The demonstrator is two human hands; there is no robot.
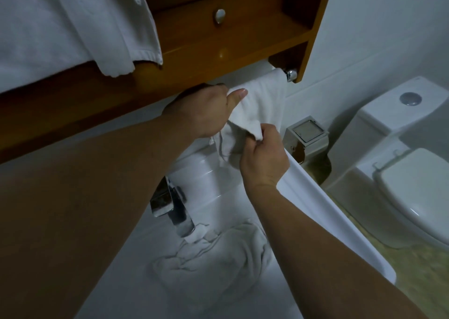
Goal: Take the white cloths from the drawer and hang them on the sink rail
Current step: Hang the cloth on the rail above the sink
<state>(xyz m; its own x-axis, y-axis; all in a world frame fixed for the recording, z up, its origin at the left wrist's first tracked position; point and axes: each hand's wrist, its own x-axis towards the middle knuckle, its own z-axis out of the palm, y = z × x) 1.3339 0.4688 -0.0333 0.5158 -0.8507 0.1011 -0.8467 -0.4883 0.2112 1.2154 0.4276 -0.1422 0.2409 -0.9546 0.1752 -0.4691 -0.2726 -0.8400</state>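
While the white cloth (262,99) hangs over the rail (290,73) under the wooden cabinet (243,39), the left hand (201,110) grips its upper part and the right hand (263,157) pinches its lower edge. Another cloth (218,253) lies crumpled in the sink (315,204) beside the faucet (170,204).

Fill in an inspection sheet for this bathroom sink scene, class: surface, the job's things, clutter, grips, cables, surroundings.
Surface: white sink, tap at its back.
Job's things: one white cloth draped over the rail; crumpled cloth lying in the sink.
Clutter: nothing seen.
Grips: left hand holds the draped cloth, thumb on top; right hand pinches its lower edge.
Cables: nothing seen.
Surroundings: wooden cabinet with a drawer knob, hanging towels, toilet, metal holder on the wall.
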